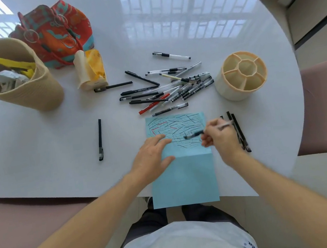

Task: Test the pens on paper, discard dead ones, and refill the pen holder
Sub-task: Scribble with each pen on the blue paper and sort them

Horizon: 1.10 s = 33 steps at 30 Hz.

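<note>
Right hand (221, 136) curled round one blurred black-and-clear pen (195, 134), tip over the scribbled blue paper sheet (186, 175). Left hand (152, 157) flat with straight fingers, pressing the sheet's left edge. Just right of the right hand, about three black pens (240, 132), partly hidden. Left, one single black pen (99, 140). Beyond the sheet, loose pen pile (166, 87), count unclear. Right of it, one cream divided pen holder (242, 75). Far left on the white bench (55, 139), one beige woven basket (11, 76).

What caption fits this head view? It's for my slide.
Right hand tests a pen on blue paper.
</note>
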{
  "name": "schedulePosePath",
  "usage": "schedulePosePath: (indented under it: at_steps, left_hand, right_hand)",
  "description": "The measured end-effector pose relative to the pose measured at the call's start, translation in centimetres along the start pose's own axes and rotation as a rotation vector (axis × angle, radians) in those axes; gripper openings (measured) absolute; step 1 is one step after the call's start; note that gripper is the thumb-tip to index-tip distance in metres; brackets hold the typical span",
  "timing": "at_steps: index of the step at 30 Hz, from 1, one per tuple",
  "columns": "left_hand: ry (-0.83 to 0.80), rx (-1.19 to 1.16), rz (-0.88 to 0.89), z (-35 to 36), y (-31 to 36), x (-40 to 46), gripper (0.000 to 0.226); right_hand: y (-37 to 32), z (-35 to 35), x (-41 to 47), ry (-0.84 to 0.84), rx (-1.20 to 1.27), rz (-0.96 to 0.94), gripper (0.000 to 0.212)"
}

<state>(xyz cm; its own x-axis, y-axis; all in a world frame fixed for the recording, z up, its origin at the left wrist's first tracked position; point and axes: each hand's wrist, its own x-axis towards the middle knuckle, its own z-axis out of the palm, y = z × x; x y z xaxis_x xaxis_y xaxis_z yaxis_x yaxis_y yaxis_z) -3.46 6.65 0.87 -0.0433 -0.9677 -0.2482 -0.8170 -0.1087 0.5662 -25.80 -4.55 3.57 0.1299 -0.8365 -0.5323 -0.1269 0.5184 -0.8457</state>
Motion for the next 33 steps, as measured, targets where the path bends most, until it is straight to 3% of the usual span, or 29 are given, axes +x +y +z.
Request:
schedulePosePath:
  at_steps: [3, 6, 10, 15, 21, 24, 29, 33]
  left_hand:
    - [-0.171, -0.166, 0.015, 0.2, 2.1, 0.1, 0.044]
    - [-0.256, -0.144, 0.046, 0.3, 2.8, 0.2, 0.021]
    - [-0.221, -0.068, 0.087, 0.4, 2.5, 0.2, 0.017]
    - [-0.083, 0.049, -0.017, -0.9, -2.7, -1.9, 0.018]
    - [-0.037, 0.115, 0.171, 0.7, -2.3, -2.0, 0.011]
    - [-0.002, 0.123, 0.182, 1.5, -2.3, -2.1, 0.012]
    - [0.005, 0.138, 0.169, 1.7, -2.0, -2.2, 0.015]
    - [-0.011, 0.139, 0.144, 1.7, -1.9, -2.3, 0.016]
  right_hand:
    - [2.1, -0.1, -3.7, -0.121, -0.045, -0.007, 0.012]
    - [3.2, 0.2, -5.5, -0.155, -0.018, -0.003, 0.016]
    - [3.9, 1.1, -6.2, -0.122, 0.001, -0.001, 0.015]
    - [3.1, -3.7, -3.9, 0.236, 0.048, -0.004, 0.018]
    - [5.3, -1.3, -4.5, 0.044, -0.314, -0.124, 0.016]
    - [6.4, -0.6, -4.6, 0.065, -0.37, -0.197, 0.025]
    - [7.0, -0.4, -4.7, 0.06, -0.509, -0.358, 0.017]
    - [6.2, -1.9, -4.1, 0.195, -0.564, -0.325, 0.019]
